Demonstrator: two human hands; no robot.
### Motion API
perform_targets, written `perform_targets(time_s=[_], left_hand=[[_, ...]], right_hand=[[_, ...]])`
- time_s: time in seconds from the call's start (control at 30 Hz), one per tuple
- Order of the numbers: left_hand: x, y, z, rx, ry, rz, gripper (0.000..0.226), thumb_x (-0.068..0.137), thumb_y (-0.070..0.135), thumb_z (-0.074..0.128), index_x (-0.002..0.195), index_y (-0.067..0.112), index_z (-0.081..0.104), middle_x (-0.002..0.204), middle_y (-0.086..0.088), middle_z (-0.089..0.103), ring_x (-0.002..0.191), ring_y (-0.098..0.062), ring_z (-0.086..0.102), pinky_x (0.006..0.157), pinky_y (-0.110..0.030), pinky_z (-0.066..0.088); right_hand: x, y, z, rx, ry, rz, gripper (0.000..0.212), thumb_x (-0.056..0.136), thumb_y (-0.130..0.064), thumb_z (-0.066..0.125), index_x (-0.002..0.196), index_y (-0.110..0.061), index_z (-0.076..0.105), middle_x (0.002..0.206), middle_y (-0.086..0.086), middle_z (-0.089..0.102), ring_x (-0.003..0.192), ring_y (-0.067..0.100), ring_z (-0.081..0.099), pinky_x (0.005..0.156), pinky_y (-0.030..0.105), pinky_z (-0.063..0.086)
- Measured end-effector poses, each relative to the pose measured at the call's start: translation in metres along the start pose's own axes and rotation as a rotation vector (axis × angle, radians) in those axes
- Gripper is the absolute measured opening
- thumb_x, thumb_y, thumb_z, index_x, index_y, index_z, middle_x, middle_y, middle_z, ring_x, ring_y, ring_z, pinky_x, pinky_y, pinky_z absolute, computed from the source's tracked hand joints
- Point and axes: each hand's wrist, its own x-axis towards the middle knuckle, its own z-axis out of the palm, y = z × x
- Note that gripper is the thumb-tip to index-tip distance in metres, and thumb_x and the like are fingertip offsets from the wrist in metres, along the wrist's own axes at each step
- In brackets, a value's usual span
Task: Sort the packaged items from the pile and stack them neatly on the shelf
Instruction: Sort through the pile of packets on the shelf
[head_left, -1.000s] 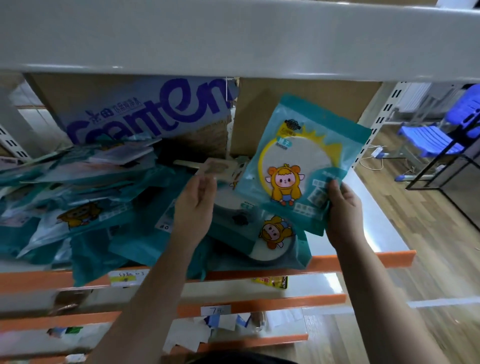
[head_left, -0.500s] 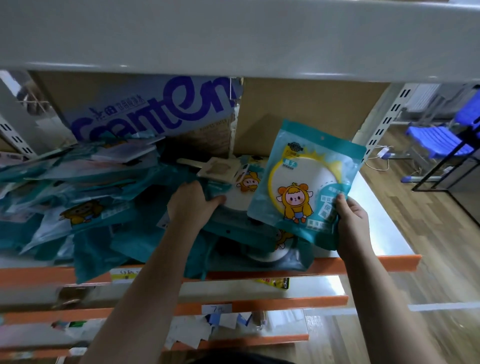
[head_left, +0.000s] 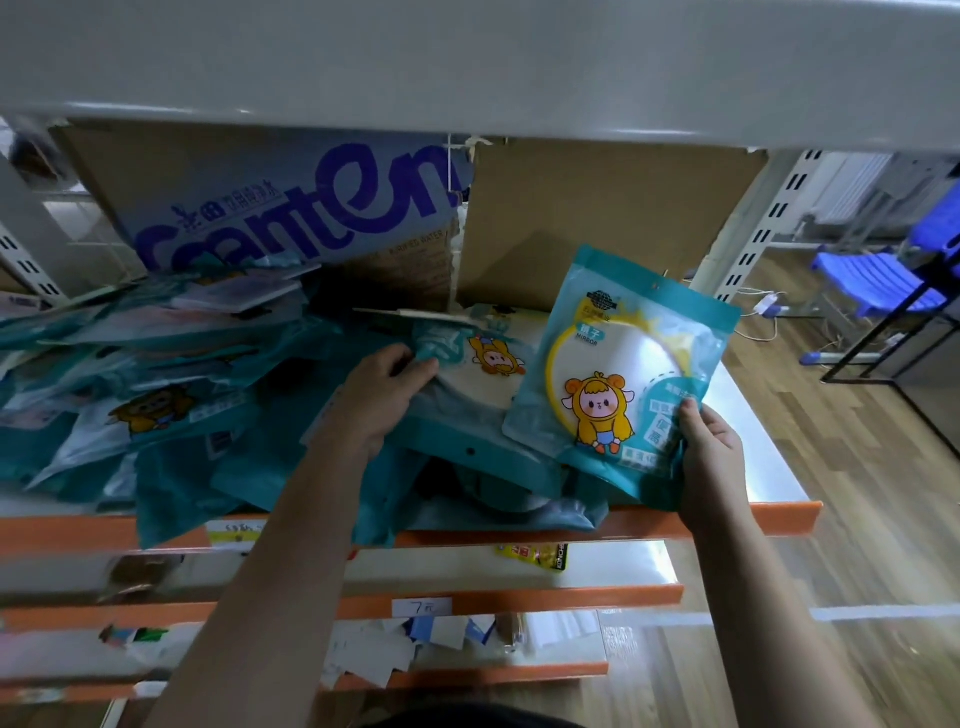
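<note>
**Mirror packet comes down to the shelf's right front; the other hand takes the next one**

The mirror packet (head_left: 623, 374), teal with a yellow-hooded cartoon figure and a round window, is lower than it was a second ago. Then it stood raised toward the back of the shelf (head_left: 784, 519). Now it leans over the packets lying near the right front corner, with its bottom edge close to the orange front lip. It has not been let go. The right hand (head_left: 709, 452) pinches its lower right corner, thumb on the face and the fingers (head_left: 722, 434) curled behind.

The left hand (head_left: 382, 397) has changed more. A second ago it was lifted above the heap. It has since dropped, and it now grips the teal edge of a second packet (head_left: 493, 358) that lies face up just left of the first.

To my eye, one packet is about to be laid on the neat stack while the next is already being drawn out, so the sorting is well under way but far from over. The pile (head_left: 156, 410) sprawls untidily across the left half of the shelf, with some packets hanging over the front edge. Behind it stand a printed carton (head_left: 291, 208) and a plain carton (head_left: 597, 218) against the back. A blue chair (head_left: 878, 280) is on the floor off to the right.
</note>
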Motion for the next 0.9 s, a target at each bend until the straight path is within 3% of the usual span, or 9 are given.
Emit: perform_targets(time_s=[0.17,0.3,0.37,0.47,0.53,0.67,0.77,0.83,0.9], left_hand=[[-0.018,0.001,0.006,-0.240,0.067,0.041,0.016,0.090,0.016,0.067,0.079,0.016,0.055,0.078,-0.002,0.065,0.067,-0.014,0.063,0.060,-0.027,0.050],[-0.033,0.000,-0.006,-0.290,0.143,0.081,0.025,0.086,0.005,0.069,0.104,0.020,0.058,0.093,-0.003,0.070,0.075,-0.014,0.069,0.062,-0.026,0.056],[-0.041,-0.003,-0.016,-0.293,0.141,0.117,0.025,0.087,0.002,0.065,0.108,0.016,0.065,0.097,-0.006,0.073,0.083,-0.017,0.071,0.072,-0.033,0.057],[-0.053,-0.011,-0.037,-0.232,0.195,0.183,0.009,0.085,0.011,0.065,0.093,0.011,0.070,0.096,-0.019,0.071,0.083,-0.025,0.066,0.073,-0.039,0.051],[-0.063,-0.019,-0.054,-0.148,0.257,0.236,0.022,0.079,0.025,0.062,0.093,0.009,0.066,0.094,-0.023,0.066,0.081,-0.027,0.062,0.069,-0.038,0.045],[-0.090,-0.036,-0.101,-0.042,0.379,0.326,0.025,0.086,0.039,0.057,0.097,0.018,0.063,0.083,0.004,0.067,0.078,-0.017,0.064,0.067,-0.040,0.046],[-0.112,-0.055,-0.147,-0.097,0.456,0.373,0.006,0.094,0.033,0.058,0.094,0.028,0.061,0.081,0.019,0.066,0.077,-0.004,0.063,0.067,-0.025,0.047],[-0.129,-0.069,-0.183,-0.133,0.501,0.387,0.012,0.098,0.019,0.057,0.095,0.030,0.060,0.082,0.020,0.066,0.077,0.001,0.061,0.067,-0.018,0.047],[-0.147,-0.082,-0.221,-0.179,0.546,0.381,0.015,0.099,0.012,0.054,0.097,0.026,0.060,0.088,0.013,0.066,0.081,-0.002,0.061,0.071,-0.021,0.049]], right_hand=[[-0.005,-0.001,-0.004,-0.002,-0.022,-0.003,0.026,0.103,-0.030,0.043,0.101,-0.014,0.064,0.099,0.003,0.073,0.088,0.017,0.072,0.072,0.029,0.061],[-0.012,-0.003,0.004,-0.016,-0.073,-0.014,0.027,0.103,-0.031,0.043,0.103,-0.014,0.064,0.098,0.002,0.074,0.095,0.023,0.071,0.083,0.039,0.058],[-0.018,-0.004,0.015,-0.013,-0.101,-0.038,0.027,0.103,-0.030,0.043,0.104,-0.012,0.064,0.097,0.005,0.072,0.096,0.028,0.068,0.085,0.043,0.056],[-0.031,-0.004,0.038,-0.019,-0.156,-0.075,0.032,0.102,-0.031,0.043,0.109,-0.005,0.060,0.096,0.012,0.066,0.091,0.031,0.062,0.081,0.044,0.054],[-0.042,-0.004,0.055,-0.032,-0.202,-0.083,0.032,0.102,-0.032,0.043,0.109,-0.005,0.060,0.097,0.016,0.065,0.090,0.033,0.063,0.079,0.045,0.054],[-0.070,-0.002,0.099,-0.034,-0.276,-0.101,0.028,0.100,-0.034,0.047,0.102,-0.012,0.064,0.095,0.012,0.068,0.088,0.029,0.067,0.080,0.044,0.056],[-0.099,0.006,0.140,-0.036,-0.327,-0.122,0.028,0.099,-0.034,0.050,0.104,-0.010,0.063,0.091,0.006,0.069,0.080,0.019,0.068,0.071,0.034,0.057],[-0.121,0.016,0.172,-0.011,-0.342,-0.117,0.023,0.098,-0.033,0.052,0.098,-0.014,0.065,0.085,0.000,0.070,0.073,0.013,0.068,0.062,0.028,0.057],[-0.146,0.025,0.206,-0.014,-0.375,-0.123,0.025,0.096,-0.035,0.055,0.099,-0.013,0.066,0.087,0.001,0.071,0.075,0.015,0.068,0.062,0.029,0.057]])
